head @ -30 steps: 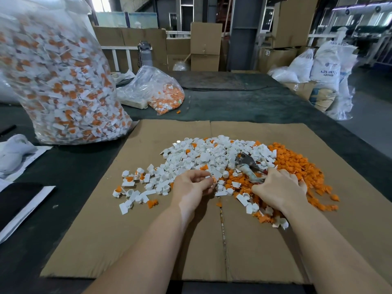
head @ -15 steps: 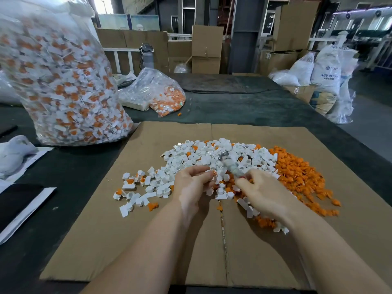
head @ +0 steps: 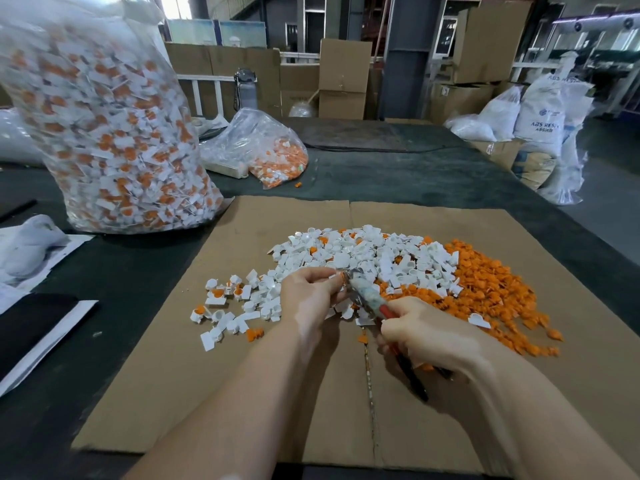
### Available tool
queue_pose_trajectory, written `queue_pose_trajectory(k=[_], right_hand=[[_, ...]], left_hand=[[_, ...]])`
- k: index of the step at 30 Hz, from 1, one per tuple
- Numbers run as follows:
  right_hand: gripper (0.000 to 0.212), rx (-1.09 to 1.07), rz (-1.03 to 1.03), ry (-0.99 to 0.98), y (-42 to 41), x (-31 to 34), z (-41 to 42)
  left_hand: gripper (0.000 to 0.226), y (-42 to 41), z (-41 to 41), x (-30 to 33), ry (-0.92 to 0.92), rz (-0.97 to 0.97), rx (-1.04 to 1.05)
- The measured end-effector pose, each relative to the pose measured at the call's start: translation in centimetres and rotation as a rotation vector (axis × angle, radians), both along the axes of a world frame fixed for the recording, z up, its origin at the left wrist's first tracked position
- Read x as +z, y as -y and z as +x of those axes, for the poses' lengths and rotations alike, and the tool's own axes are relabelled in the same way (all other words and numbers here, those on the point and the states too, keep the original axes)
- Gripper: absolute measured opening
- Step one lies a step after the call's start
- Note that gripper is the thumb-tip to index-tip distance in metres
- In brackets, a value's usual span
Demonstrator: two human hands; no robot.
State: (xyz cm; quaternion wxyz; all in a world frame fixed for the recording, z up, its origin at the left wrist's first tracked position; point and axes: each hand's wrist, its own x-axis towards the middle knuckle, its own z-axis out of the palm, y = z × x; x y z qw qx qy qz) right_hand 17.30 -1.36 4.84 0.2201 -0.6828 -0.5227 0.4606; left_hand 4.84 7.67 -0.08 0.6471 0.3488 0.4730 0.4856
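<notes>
Your left hand (head: 308, 296) pinched a small white plastic cap with orange insert (head: 341, 276) just above the brown cardboard sheet (head: 242, 375); your right hand (head: 426, 334) gripped the red-handled metal pliers (head: 363, 294), tips at the cap. Judged light, rigid, slick, easily cracked: hold its white flanks

The right hand (head: 426, 336) grips pliers (head: 363, 296) whose tip meets a small piece (head: 341, 274) pinched by the left hand (head: 308, 296).

White pieces (head: 363, 258) are showing flecked w/ orange; orange pile (head: 491, 292) is glowing solid. Held piece (head: 343, 276) is showing orange & white. Pliers (head: 363, 296) are showing grey, w/ red handles (black at the ends). Cardboard (head: 173, 375) is looking brown, table (head: 415, 178) dark green.
</notes>
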Motion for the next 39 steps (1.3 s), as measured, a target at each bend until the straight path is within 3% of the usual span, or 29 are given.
queue_pose_trajectory(k=[8, 14, 20, 35, 39], right_hand=[[0.024, 0.055, 0.122, 0.297, 0.1, 0.2, -0.6], [0.017, 0.063, 0.168, 0.41, 0.2, -0.3, -1.0], [0.021, 0.033, 0.088, 0.234, 0.5, -0.1, -0.8], [0.008, -0.018, 0.204, 0.429, 0.4, -1.4, -1.3], [0.01, -0.055, 0.248, 0.474, 0.4, -2.2, -1.5]], left_hand=[[0.01, -0.4, 0.2, -0.6, 0.02, -0.015, 0.025], [0.018, -0.3, 0.4, -1.1, 0.044, -0.05, 0.024], [0.017, 0.1, 0.4, -1.0, 0.087, -0.072, 0.039], [0.009, 0.9, 0.4, -0.3, -0.025, -0.028, 0.02], [0.011, 1.2, 0.6, -0.1, 0.021, -0.053, 0.056]])
